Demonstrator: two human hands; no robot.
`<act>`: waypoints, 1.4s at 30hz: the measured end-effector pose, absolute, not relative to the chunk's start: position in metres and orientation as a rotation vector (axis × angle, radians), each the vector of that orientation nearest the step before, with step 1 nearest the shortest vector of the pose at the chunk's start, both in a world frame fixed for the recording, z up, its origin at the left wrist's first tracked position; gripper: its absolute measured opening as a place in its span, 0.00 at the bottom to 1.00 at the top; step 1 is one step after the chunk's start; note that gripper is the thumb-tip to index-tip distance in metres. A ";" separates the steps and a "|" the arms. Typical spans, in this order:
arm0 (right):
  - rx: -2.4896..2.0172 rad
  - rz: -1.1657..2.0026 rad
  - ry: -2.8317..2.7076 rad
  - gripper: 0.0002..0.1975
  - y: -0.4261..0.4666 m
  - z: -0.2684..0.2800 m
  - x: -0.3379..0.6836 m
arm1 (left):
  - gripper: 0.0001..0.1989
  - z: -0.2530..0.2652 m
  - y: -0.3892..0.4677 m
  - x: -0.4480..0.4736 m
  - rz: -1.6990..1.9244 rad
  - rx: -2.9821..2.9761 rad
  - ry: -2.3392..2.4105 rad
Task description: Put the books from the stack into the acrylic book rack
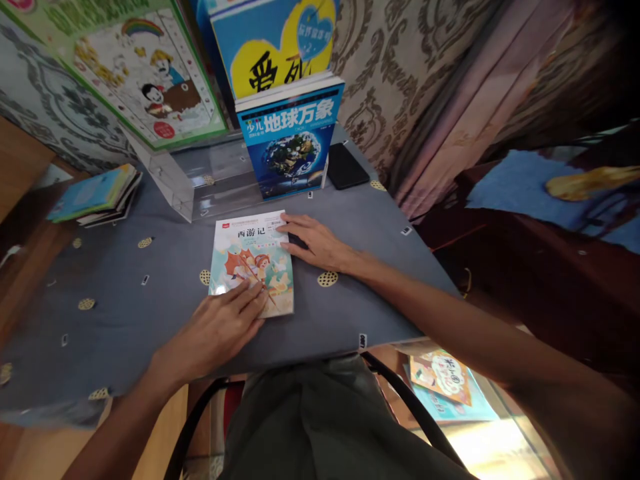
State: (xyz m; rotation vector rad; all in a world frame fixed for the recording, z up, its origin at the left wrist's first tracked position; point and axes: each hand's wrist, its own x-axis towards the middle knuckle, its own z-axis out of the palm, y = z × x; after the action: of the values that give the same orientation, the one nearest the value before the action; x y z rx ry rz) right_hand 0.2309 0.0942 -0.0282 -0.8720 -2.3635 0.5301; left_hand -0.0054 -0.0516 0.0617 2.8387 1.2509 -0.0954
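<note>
A closed paperback book (250, 260) lies face up on the dark grey tablecloth, its pale cover showing a cartoon figure and Chinese characters. My left hand (225, 320) rests flat over the book's lower left part, fingers stretched across the cover. At the upper right edge of the book, my right hand (313, 241) lies with its fingers apart, fingertips touching the cover's border. Just behind stands a blue book with a globe (295, 150), leaning on a yellow and blue book (277, 50).
A clear plastic stand (175, 187) holds a green-framed picture book (150, 73). Several stacked books (100, 193) sit at the table's left. A black phone (346, 167) lies beside the globe book. More books (445, 383) are on the floor at right, near a chair arm (415, 407).
</note>
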 end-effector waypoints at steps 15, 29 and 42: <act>-0.881 0.472 -2.406 0.21 0.093 -0.029 0.232 | 0.18 0.067 -0.054 -0.005 -0.138 2.775 1.219; -0.855 0.369 -2.661 0.40 -0.006 -0.010 0.231 | 0.13 0.056 -0.051 -0.008 0.063 2.707 1.332; -1.072 0.442 -2.595 0.31 0.024 -0.003 0.224 | 0.24 0.025 0.008 -0.061 0.513 2.114 1.914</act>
State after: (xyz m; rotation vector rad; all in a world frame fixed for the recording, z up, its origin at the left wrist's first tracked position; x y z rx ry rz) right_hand 0.2239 0.0235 -0.0033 -1.0722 -2.5949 0.4424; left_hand -0.0606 0.0084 0.0245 2.1140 1.9136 0.5131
